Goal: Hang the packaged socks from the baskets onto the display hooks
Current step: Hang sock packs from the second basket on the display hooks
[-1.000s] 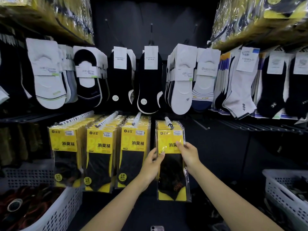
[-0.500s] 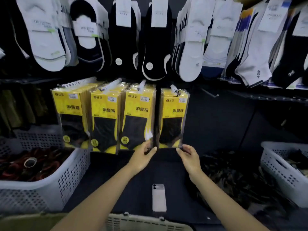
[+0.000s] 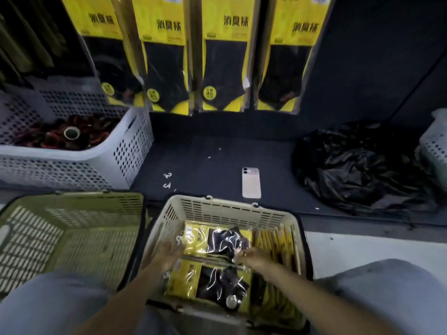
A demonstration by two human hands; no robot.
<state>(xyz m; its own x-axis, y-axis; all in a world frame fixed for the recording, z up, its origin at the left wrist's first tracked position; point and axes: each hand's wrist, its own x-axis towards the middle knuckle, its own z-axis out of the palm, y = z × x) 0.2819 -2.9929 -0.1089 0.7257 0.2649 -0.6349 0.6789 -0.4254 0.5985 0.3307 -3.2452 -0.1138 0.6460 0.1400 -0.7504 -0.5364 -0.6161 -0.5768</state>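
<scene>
A dark shelf [image 3: 217,160] runs ahead of the right hand [image 3: 256,258], dimly lit and flecked with pale specks. A phone [image 3: 251,183] lies face down just beyond that hand, and a crumpled black bag [image 3: 350,165] sits farther right. Behind them rises a dark wall panel [image 3: 375,68]. Pale floor [image 3: 350,247] shows to the hand's right.
</scene>
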